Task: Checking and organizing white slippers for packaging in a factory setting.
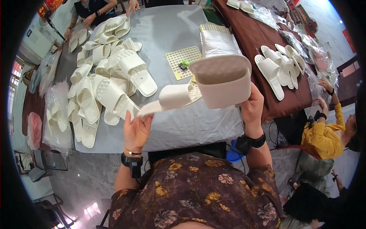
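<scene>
Two cream slide slippers are up in my hands above the near part of the grey-covered table [190, 133]. My left hand [137, 131] pinches one end of the left slipper [177, 95], which lies sideways with its strap up. My right hand [251, 105] grips the right slipper [221, 84] by its side; it is tilted so that the strap opening shows. The two slippers overlap where they meet. Left of my hands lies a large heap of loose cream slippers [108, 86]. Beyond the held pair sits a sheet of small square stickers [183, 57] with a small green-and-dark item [185, 65] on it.
A white padded stack [219, 42] lies at the table's far right. More slippers [280, 68] rest on a brown-covered table [267, 103]. Clear plastic bags [57, 114] cover the left edge. A person in yellow [326, 133] works at right; other people's hands [89, 19] are at the far side.
</scene>
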Motion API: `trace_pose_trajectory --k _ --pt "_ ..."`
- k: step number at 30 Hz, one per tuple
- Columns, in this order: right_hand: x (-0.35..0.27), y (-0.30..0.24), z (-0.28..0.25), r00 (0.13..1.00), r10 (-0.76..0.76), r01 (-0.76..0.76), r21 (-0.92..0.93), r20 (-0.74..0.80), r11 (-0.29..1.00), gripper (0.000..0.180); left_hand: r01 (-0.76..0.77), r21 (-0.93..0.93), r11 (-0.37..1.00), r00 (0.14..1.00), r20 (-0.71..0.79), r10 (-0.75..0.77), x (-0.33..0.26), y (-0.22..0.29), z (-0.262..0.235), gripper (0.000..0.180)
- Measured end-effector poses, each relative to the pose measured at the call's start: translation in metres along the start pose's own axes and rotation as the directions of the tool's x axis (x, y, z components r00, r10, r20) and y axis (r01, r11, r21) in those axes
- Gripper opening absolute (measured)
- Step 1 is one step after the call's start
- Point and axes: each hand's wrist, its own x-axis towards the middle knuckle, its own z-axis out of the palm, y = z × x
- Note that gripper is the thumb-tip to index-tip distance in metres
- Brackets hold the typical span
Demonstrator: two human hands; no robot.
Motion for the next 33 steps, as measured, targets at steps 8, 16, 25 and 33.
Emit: trace_pose_trajectory --k 8,16,25,33 --pt "0.006 -0.034 0.027 0.986 0.092 -0.101 0.059 0.136 0.993 0.021 -0.536 0.807 0.248 0.757 0.329 0.565 0.005 -0.060 0.019 0.097" --pt "0.001 -0.040 0.049 0.934 0.200 -0.288 0.291 0.296 0.912 0.030 -0.413 0.728 -0.547 0.855 0.517 0.043 0.013 -0.080 -0.041 0.089" --pt "-0.015 0.047 0.044 0.880 0.390 -0.431 0.107 0.271 0.896 0.027 -0.317 0.874 0.369 0.865 0.106 0.491 0.010 -0.058 -0.012 0.027" --pt "-0.061 0.117 0.066 0.961 0.214 -0.070 -0.591 0.176 0.803 0.052 0.015 0.999 -0.030 0.918 -0.002 0.397 0.024 -0.053 -0.040 0.035"
